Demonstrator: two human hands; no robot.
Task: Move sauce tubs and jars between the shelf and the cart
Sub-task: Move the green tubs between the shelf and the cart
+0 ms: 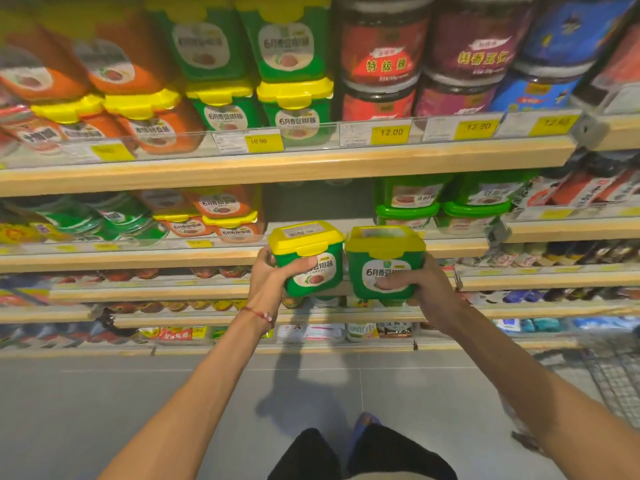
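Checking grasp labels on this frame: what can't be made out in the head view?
Head view only:
- cart: just a wire corner at the right edge; contents cut off.
- left hand, right hand: the fingers behind the left tub and right tub are hidden by the tubs.
- lid sticker: print too small to read.
- far-left price tag: blurred, unreadable.

Glossy plastic tubs, yellow lids; matt wood shelf edge; clear plastic price strip; metal wire cart; smooth floor tiles.
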